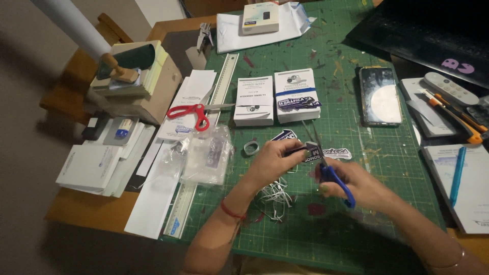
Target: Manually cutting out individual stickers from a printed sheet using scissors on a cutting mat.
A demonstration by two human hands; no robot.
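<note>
Scissors (pixel 333 178) with blue handles sit clamped in your right hand (pixel 356 186) at centre frame, blades meeting a dark printed sticker (pixel 300 151) pinched in your left hand (pixel 272 162). White paper trimmings (pixel 275 196) lie below on the green cutting mat (pixel 326 229); red-handled scissors (pixel 191 112) rest upper left on the table.

**Colours on the cutting table**

The cutting mat (pixel 326 229) is green with a pale grid and smears of red and yellow paint. The scissors (pixel 336 182) in the right hand (pixel 356 186) have blue handles; the other scissors (pixel 189 113) have red ones. The left hand (pixel 272 160) pinches a dark sticker (pixel 310 153) with white lettering, and its wrist wears a red cord (pixel 232 211). Two white card stacks (pixel 277 95) carry dark print, one banded in blue. The paper scraps (pixel 275 196) are white. The knife (pixel 458 119) is orange and the pen (pixel 457 175) turquoise.
</note>
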